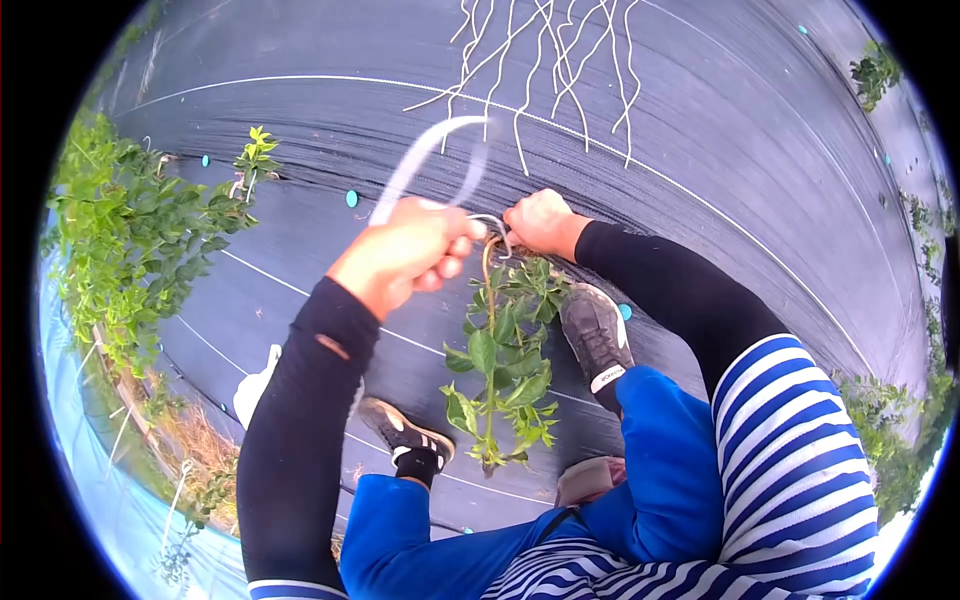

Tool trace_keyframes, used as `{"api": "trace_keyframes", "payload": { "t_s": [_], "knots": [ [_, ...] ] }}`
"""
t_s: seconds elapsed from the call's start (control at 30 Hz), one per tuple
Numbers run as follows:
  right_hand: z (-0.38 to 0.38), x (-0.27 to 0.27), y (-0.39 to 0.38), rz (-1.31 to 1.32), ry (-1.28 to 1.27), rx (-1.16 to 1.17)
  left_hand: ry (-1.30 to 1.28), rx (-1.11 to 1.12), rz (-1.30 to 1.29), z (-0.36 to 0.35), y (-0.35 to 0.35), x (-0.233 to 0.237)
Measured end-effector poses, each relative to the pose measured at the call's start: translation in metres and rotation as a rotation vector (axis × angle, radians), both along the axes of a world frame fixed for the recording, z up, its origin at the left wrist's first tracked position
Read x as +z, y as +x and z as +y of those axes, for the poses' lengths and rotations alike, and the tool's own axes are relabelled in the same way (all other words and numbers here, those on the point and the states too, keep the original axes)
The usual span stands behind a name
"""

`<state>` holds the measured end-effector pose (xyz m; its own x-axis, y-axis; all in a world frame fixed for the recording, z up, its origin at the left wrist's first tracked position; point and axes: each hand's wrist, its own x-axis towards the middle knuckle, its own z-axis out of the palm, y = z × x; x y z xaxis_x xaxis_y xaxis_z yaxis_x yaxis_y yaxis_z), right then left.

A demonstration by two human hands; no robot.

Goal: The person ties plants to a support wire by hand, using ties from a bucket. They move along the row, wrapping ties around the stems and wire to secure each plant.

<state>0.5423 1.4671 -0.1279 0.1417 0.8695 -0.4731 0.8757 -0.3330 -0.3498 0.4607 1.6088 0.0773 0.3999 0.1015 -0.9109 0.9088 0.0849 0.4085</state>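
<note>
Cord (418,152) arcs toward twelve o'clock from the left hand (405,255), fingers closed on it, the right hand (543,222) pinching its loop beside the stem (489,272) of the plant (482,350), at six o'clock — a hard tug could crack that stem.

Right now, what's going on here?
A person crouches over black ground sheeting, a leafy plant between their shoes. The left hand holds a pale cord, its loop blurred above the fist. The right hand is close by, near the plant's stem; whether it grips the cord too is unclear. Loose pale strings lie on the sheeting beyond the hands.
</note>
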Motion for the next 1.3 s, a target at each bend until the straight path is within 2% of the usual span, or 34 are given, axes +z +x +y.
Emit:
{"api": "trace_keyframes", "payload": {
  "t_s": [0.13,0.2,0.27,0.33,0.4,0.47,0.53,0.67,0.7,0.77,0.83,0.9,0.97,1.0,1.07,1.1,1.17,1.3],
  "knots": [
    [-0.01,0.015,0.007,0.066,0.091,0.064,0.052,0.034,0.008,0.029,-0.017,0.036],
    [-0.021,0.033,0.011,0.09,0.017,0.024,-0.142,0.277,-0.037,0.041,-0.036,0.055],
    [-0.042,0.045,0.014,0.082,-0.004,-0.082,-0.2,0.334,-0.089,0.047,-0.056,0.077],
    [-0.067,0.062,0.019,0.096,0.059,-0.281,-0.164,0.511,-0.262,0.04,-0.083,0.106],
    [-0.09,0.084,0.024,0.123,0.142,-0.555,-0.215,0.584,-0.377,0.035,-0.119,0.122],
    [-0.116,0.093,0.036,0.535,0.384,-0.853,-0.43,0.837,-0.703,0.018,-0.158,0.132],
    [-0.137,0.179,0.03,1.004,0.323,-1.097,-0.601,0.95,-0.843,-0.005,-0.193,0.14],
    [-0.165,0.316,-0.018,1.435,0.569,-0.965,-0.787,1.108,-1.123,-0.072,-0.247,0.16],
    [-0.17,0.348,-0.037,1.435,0.567,-0.928,-0.741,1.17,-1.154,-0.09,-0.256,0.168],
    [-0.176,0.399,-0.087,1.454,0.578,-0.81,-0.725,1.157,-1.256,-0.12,-0.271,0.174],
    [-0.182,0.416,-0.139,1.562,0.471,-0.733,-0.682,1.165,-1.314,-0.152,-0.282,0.186],
    [-0.185,0.414,-0.2,1.675,0.292,-0.787,-0.637,1.182,-1.37,-0.185,-0.29,0.19],
    [-0.182,0.39,-0.242,1.863,0.1,-0.746,-0.493,1.219,-1.397,-0.22,-0.297,0.191],
    [-0.179,0.372,-0.258,1.948,0.064,-0.705,-0.381,1.219,-1.371,-0.238,-0.301,0.193],
    [-0.179,0.37,-0.291,2.085,0.061,-0.695,0.05,1.18,-1.231,-0.266,-0.316,0.192],
    [-0.181,0.372,-0.307,2.072,0.004,-0.651,0.19,1.147,-1.243,-0.276,-0.324,0.189],
    [-0.188,0.376,-0.335,2.072,0.02,-0.867,0.491,1.068,-1.201,-0.289,-0.338,0.163],
    [-0.201,0.363,-0.361,2.082,-0.055,-0.766,0.638,0.996,-1.173,-0.308,-0.368,0.17]
  ]
}}
